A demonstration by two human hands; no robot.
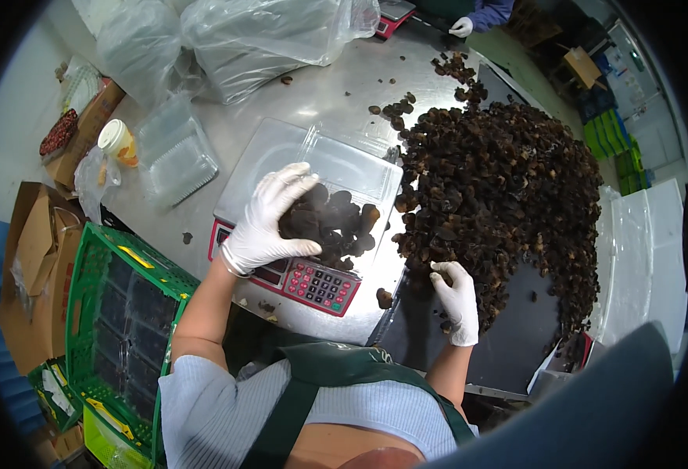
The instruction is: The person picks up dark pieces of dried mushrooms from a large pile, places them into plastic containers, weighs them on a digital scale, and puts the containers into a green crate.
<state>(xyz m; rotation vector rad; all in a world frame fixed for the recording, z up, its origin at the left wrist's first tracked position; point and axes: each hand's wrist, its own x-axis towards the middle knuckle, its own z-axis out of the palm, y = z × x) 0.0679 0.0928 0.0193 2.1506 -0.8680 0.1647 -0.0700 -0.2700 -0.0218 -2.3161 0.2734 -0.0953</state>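
A digital scale (250, 176) with a red keypad stands on the metal table. On its platform lies an open clear plastic clamshell box (344, 167), its near part filled with dark brown, wood-ear-like fungus pieces (335, 220). My left hand (268, 220), in a white glove, curves around the left side of these pieces with thumb and fingers apart. To the right spreads a large heap of the same fungus (496, 193). My gloved right hand (458, 302) is at the heap's near-left edge, fingers bent; whether anything is between the fingertips is hidden.
Stacked clear plastic boxes (177, 158), a paper cup (116, 140) and large plastic bags (262, 44) occupy the table's left and far side. A green crate (80, 299) holding filled boxes stands at my left. Across the table is another person's gloved hand (461, 27) near a second scale (392, 16).
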